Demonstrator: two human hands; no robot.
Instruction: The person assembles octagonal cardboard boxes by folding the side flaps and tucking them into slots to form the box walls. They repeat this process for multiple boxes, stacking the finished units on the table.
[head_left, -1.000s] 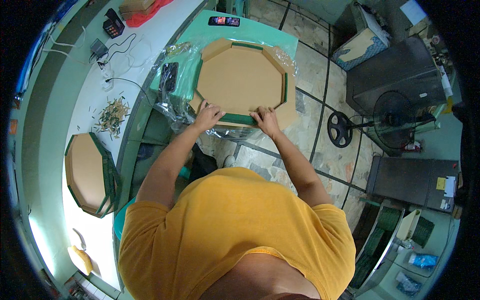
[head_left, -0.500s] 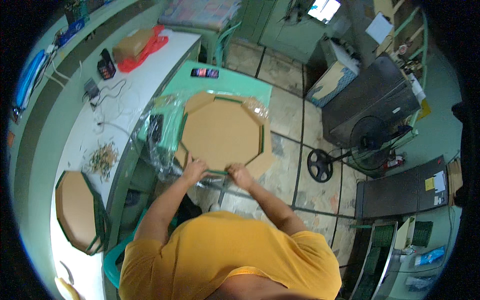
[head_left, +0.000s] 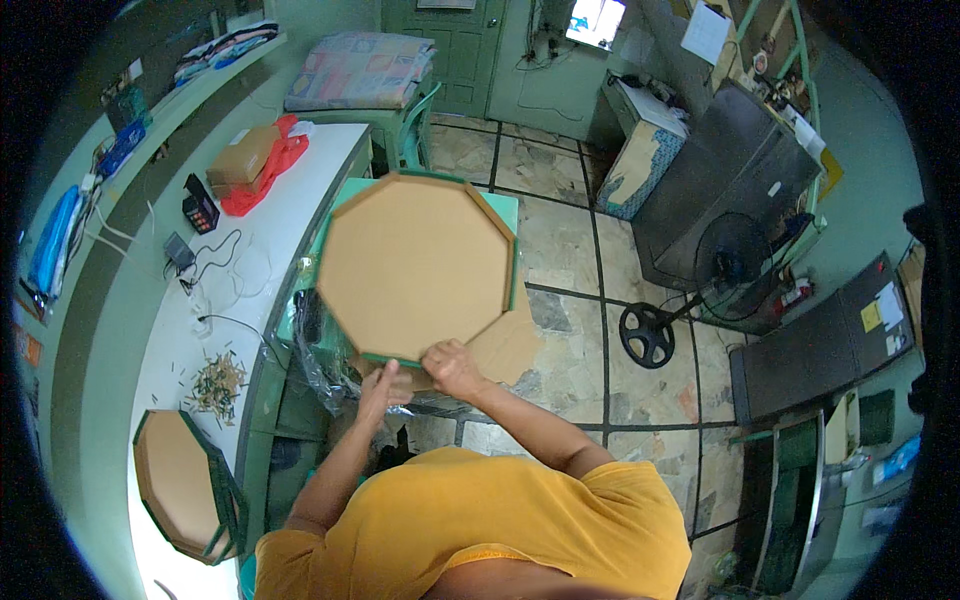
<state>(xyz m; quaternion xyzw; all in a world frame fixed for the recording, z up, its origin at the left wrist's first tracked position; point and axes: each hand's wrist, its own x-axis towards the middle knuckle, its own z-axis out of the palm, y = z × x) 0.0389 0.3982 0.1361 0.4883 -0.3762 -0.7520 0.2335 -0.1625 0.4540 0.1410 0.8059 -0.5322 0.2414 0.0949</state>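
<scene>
While a second octagonal frame [head_left: 180, 485] lies untouched at the near left end of the white counter [head_left: 250, 290], beside scattered small clips [head_left: 215, 380], the octagonal cardboard-backed frame [head_left: 415, 265] has been lifted off the green table [head_left: 505, 205] and is now tilted up toward the camera. Half a second ago it was lying flat there. Its lower edge is supported by the left hand [head_left: 383, 385] from beneath and gripped by the right hand [head_left: 452, 368]. Probably it is being turned over or inspected.
</scene>
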